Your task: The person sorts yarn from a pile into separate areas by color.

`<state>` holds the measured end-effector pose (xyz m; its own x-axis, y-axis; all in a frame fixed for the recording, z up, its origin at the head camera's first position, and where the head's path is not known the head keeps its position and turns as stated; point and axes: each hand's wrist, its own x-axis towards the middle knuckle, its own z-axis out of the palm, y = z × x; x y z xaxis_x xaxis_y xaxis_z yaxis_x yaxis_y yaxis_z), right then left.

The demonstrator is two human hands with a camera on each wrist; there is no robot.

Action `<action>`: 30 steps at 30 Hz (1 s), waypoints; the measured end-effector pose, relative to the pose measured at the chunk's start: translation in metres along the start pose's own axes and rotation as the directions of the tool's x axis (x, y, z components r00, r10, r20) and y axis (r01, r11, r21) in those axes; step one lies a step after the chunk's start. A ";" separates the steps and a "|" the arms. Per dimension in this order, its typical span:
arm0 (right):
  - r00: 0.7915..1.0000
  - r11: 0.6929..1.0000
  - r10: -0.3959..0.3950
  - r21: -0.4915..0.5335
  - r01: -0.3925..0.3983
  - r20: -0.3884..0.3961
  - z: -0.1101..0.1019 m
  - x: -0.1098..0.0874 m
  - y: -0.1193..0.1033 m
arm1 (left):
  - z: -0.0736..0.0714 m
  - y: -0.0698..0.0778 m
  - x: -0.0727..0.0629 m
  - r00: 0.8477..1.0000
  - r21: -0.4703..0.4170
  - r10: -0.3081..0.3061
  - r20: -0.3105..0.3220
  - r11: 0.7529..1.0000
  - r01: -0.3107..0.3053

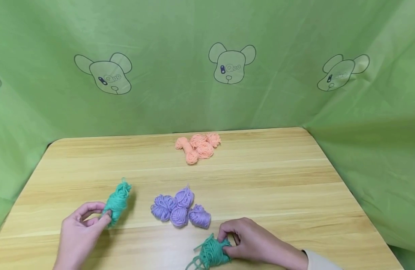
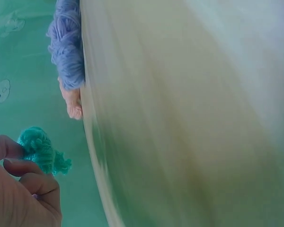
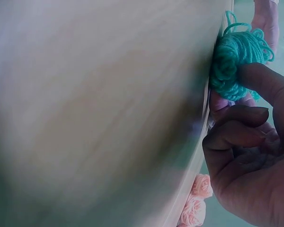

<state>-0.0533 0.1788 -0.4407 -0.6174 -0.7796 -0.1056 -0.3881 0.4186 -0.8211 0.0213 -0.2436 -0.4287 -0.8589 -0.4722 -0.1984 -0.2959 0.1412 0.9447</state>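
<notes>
My left hand (image 1: 80, 228) pinches an elongated green ball of yarn (image 1: 117, 204) between thumb and fingers, over the left part of the table. In the left wrist view the same green yarn (image 2: 40, 151) stands out beyond the fingertips. Near the front edge my right hand (image 1: 248, 240) pinches a second green ball of yarn (image 1: 212, 253), whose loose strands trail to the left. The right wrist view shows thumb and finger at that second green ball (image 3: 239, 61). A cluster of purple yarn balls (image 1: 178, 210) lies on the table between the two hands.
At the back of the wooden table (image 1: 261, 168) sits a group of peach yarn balls (image 1: 204, 149), one of them shaped like a bone. A green cloth (image 1: 170, 75) with printed bear heads hangs behind the table and along its sides.
</notes>
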 end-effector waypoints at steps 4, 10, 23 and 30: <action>1.000 1.000 0.000 0.002 0.000 0.000 0.000 0.001 0.000 | -0.007 -0.005 0.002 1.000 0.016 -0.011 -0.018 1.000 0.011; 1.000 1.000 0.001 0.002 -0.001 -0.002 0.000 0.000 0.000 | -0.018 -0.011 0.006 0.998 0.053 -0.040 -0.047 0.998 0.043; 1.000 1.000 -0.006 0.007 0.006 -0.006 -0.003 -0.001 0.001 | -0.039 -0.015 0.013 0.994 0.050 -0.075 -0.083 0.996 0.079; 1.000 1.000 0.010 -0.007 -0.010 -0.003 -0.004 0.000 0.001 | -0.050 -0.020 0.018 0.987 0.124 -0.101 -0.125 0.985 0.116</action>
<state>-0.0566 0.1811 -0.4389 -0.6232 -0.7740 -0.1121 -0.3865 0.4294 -0.8162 0.0331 -0.2987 -0.4378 -0.7654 -0.5895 -0.2582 -0.4433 0.1920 0.8756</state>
